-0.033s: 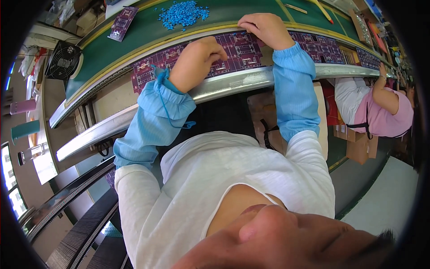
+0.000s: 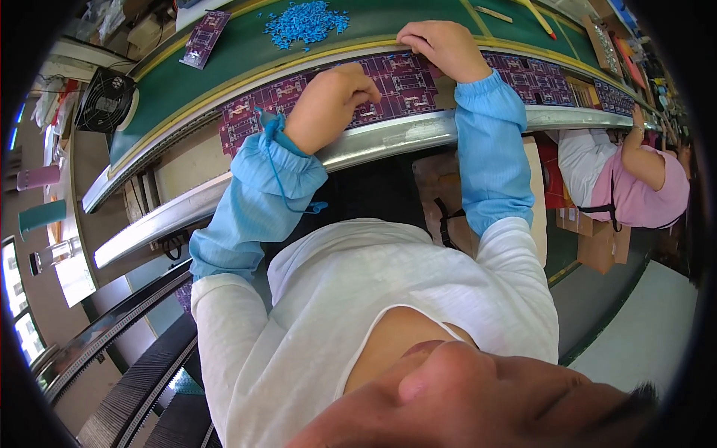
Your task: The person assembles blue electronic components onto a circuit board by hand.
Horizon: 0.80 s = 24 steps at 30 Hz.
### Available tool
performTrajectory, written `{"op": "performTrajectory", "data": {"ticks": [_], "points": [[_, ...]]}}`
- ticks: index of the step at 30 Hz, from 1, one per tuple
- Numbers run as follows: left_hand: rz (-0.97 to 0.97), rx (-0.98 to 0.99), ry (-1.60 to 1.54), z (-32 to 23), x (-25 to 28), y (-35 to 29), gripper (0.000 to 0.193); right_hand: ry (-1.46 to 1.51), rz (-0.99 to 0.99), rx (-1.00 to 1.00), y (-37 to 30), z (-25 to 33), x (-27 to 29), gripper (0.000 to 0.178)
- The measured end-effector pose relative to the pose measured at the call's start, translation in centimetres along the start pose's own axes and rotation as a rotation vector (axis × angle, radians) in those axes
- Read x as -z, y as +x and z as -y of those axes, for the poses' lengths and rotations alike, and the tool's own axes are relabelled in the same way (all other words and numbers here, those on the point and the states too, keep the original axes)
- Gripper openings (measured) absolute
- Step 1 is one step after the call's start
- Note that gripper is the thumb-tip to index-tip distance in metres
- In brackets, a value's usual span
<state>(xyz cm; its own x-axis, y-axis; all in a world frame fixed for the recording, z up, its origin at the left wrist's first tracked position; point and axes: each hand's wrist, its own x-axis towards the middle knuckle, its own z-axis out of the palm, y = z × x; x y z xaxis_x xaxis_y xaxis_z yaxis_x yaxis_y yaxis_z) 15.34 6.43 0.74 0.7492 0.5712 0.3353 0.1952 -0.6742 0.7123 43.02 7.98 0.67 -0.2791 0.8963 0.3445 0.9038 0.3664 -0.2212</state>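
My left hand (image 2: 328, 106) hovers over the purple circuit boards (image 2: 396, 82), its fingers curled together; anything between the fingertips is hidden. Farther right, my right hand (image 2: 446, 49) reaches across the rail's yellow-lined far edge, with thumb and fingertips drawn into a pinch. Whatever that pinch holds, if anything, is too small to make out. The boards lie in a row along the metal rail, several with small parts on them. Beyond the rail, a heap of small blue components (image 2: 305, 23) rests on the green bench top (image 2: 239, 56).
A separate purple board (image 2: 205, 39) lies left of the heap. A black fan (image 2: 107, 99) stands at the far left. The shiny metal rail (image 2: 396, 133) runs along my front. On the right, a person in pink (image 2: 646, 187) sits with a hand at the line.
My left hand has shifted very slightly to the right over the boards. My right hand stays in the same place.
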Motion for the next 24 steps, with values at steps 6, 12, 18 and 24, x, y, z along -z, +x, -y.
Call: {"op": "performTrajectory", "data": {"ticks": [6,12,18,24], "points": [[0.048,0.076,0.004,-0.4,-1.2,0.0,0.013,0.028,-0.059,0.032,-0.3,-0.2,-0.3,0.017],[0.102,0.049,0.062,-0.3,-1.5,-0.1,0.015,0.074,-0.07,0.022,-0.3,-0.2,-0.4,0.018],[0.098,0.036,0.078,-0.4,-1.7,-0.1,0.015,0.096,-0.046,0.017,-0.2,0.0,0.2,0.016],[0.095,0.019,0.087,-0.2,-1.8,-0.2,0.015,0.09,-0.046,-0.055,0.0,1.0,0.6,0.014]]}}
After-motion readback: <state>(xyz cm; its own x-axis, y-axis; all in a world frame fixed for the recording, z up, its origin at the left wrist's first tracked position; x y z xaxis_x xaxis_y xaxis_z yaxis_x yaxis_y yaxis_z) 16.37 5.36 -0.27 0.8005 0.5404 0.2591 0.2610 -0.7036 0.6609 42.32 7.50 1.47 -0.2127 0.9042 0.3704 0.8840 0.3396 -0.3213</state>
